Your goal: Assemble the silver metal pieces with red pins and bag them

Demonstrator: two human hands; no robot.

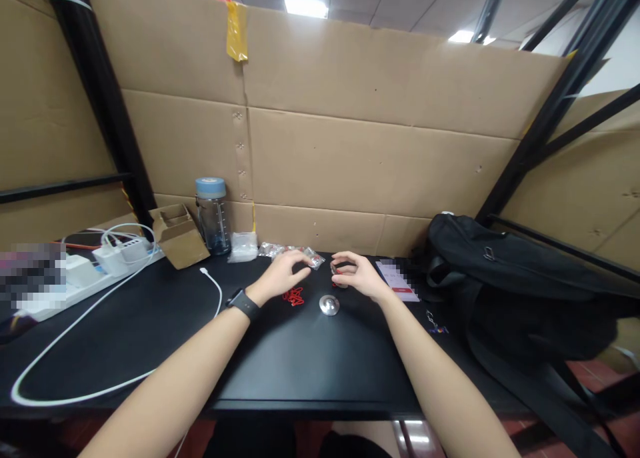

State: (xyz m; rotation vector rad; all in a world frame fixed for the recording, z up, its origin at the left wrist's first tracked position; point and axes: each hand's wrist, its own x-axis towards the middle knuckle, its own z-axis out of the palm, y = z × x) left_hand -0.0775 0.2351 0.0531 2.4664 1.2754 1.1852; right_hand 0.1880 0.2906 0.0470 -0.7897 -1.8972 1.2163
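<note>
On the black table point(310, 365) lies a round, shiny metal disc point(329, 305), between and just below the hands. My left hand point(284, 273), with a dark watch on the wrist, hovers over a tangle of red cord point(294, 297); its thumb and fingers are apart and nothing shows between them. My right hand point(357, 275) is curled round a small object with red on it point(336, 270), mostly hidden by the fingers. Small clear plastic packets point(315, 258) lie behind the left hand.
At the back left stand a blue-lidded bottle point(213, 218), an open cardboard box point(180, 237) and a stack of clear bags point(243, 246). A power strip point(95, 278) and white cable lie left. Right are a purple-white sheet point(397, 279), a keychain point(437, 323) and a black backpack point(520, 285).
</note>
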